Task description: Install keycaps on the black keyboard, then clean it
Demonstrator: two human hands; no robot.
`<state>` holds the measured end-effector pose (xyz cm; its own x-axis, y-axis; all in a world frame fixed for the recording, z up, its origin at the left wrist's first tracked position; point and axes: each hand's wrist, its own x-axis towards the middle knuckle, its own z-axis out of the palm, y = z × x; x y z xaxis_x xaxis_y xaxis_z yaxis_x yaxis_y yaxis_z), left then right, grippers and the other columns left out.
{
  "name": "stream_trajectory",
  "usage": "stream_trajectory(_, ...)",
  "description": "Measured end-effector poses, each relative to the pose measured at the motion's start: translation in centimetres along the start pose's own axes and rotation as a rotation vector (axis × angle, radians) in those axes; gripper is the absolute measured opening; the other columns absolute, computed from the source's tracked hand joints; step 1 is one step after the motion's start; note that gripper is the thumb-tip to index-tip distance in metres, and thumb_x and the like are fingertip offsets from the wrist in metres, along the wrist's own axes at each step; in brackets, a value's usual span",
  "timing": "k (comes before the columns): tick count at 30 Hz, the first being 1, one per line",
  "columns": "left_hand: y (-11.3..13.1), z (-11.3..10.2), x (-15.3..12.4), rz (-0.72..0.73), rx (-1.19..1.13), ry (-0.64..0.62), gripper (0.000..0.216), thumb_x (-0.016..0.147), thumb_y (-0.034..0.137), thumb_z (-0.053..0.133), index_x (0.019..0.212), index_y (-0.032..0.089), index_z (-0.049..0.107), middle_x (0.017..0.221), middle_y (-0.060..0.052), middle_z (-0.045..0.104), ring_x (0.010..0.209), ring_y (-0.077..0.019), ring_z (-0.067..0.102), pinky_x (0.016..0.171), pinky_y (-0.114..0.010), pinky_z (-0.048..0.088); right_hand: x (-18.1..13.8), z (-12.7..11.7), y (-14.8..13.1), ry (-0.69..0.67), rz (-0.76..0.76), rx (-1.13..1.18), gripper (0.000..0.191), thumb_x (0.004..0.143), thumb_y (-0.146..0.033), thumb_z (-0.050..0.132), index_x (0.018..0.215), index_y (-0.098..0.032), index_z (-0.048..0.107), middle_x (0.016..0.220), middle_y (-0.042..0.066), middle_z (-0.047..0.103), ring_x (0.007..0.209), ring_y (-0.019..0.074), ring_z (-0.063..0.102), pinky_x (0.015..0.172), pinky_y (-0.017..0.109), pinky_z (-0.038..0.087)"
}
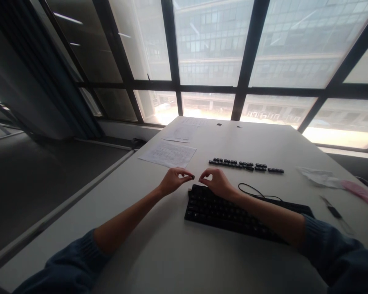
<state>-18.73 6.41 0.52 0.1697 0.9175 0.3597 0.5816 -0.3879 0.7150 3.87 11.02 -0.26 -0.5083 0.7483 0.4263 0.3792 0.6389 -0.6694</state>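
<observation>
A black keyboard [227,210] lies in front of me, its far left part beneath my right hand and its right part crossed by my right forearm. My left hand [175,179] is closed in a pinch on a small dark keycap [193,177] above the keyboard's far left corner. Facing it, a short gap away, my right hand [216,181] is also pinched; whether its fingertips hold anything is too small to make out. Beyond the hands, loose black keycaps [230,163] are lined up in rows on the white table [153,245].
Printed sheets [168,153] lie at the left edge of the table. A thin black cable [248,186] loops behind the keyboard. On the right are a crumpled tissue [319,177], a pink item [358,191] and a dark-handled tool [334,211]. Large windows [208,49] stand behind.
</observation>
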Motion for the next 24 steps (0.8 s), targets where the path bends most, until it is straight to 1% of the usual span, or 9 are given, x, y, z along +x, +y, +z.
stream_trajectory(3,0.6,0.7,-2.5,0.000,-0.044,-0.012,0.014,0.083,0.034,0.076,0.091,0.024,0.081,0.093,-0.004,0.078,0.088,-0.0192,0.068,0.079,-0.029,0.051,-1.8,0.7,-1.3,-0.041,0.006,0.011,0.005,0.077,-0.018,0.079,0.077,-0.023,0.078,0.077,0.002,0.074,0.078,0.0201,0.064,0.076,0.032,0.047)
stream_trajectory(6,0.9,1.4,-3.6,0.033,-0.030,-0.018,0.010,0.083,0.032,0.077,0.089,0.025,0.081,0.093,-0.005,0.078,0.092,-0.0207,0.067,0.086,-0.033,0.051,-2.6,1.2,-1.5,-0.047,-0.004,-0.009,0.008,0.078,-0.017,0.079,0.076,-0.024,0.077,0.078,0.002,0.076,0.082,0.0216,0.064,0.081,0.034,0.047)
stream_trajectory(12,0.9,2.0,-4.0,0.094,0.022,0.002,0.005,0.083,0.028,0.077,0.086,0.026,0.081,0.090,-0.004,0.078,0.088,-0.0204,0.064,0.088,-0.036,0.049,-3.0,1.6,-0.9,-0.054,0.022,-0.028,0.009,0.078,-0.017,0.079,0.076,-0.025,0.077,0.080,0.003,0.076,0.085,0.0232,0.064,0.082,0.036,0.047)
stream_trajectory(17,0.8,2.2,-4.1,0.091,0.027,0.034,0.006,0.083,0.028,0.077,0.087,0.025,0.081,0.090,-0.005,0.078,0.090,-0.0209,0.063,0.087,-0.036,0.049,-3.0,1.8,-0.9,-0.054,0.037,-0.017,0.008,0.078,-0.018,0.080,0.076,-0.024,0.077,0.080,0.003,0.076,0.085,0.0224,0.064,0.083,0.036,0.047)
stream_trajectory(21,0.5,2.4,-4.3,0.094,0.042,0.049,0.009,0.085,0.030,0.075,0.089,0.025,0.081,0.091,-0.005,0.077,0.091,-0.0207,0.064,0.087,-0.036,0.050,-3.0,1.9,-1.0,-0.053,0.019,-0.002,0.008,0.079,-0.017,0.080,0.077,-0.025,0.077,0.079,0.002,0.075,0.085,0.0220,0.063,0.082,0.035,0.045)
stream_trajectory(24,0.2,2.5,-4.4,0.104,0.061,0.053,0.011,0.087,0.033,0.073,0.089,0.024,0.080,0.091,-0.006,0.077,0.091,-0.0208,0.064,0.087,-0.037,0.051,-3.1,2.0,-1.0,-0.068,-0.003,-0.040,0.008,0.080,-0.018,0.079,0.077,-0.025,0.077,0.078,0.002,0.074,0.085,0.0222,0.062,0.083,0.036,0.043)
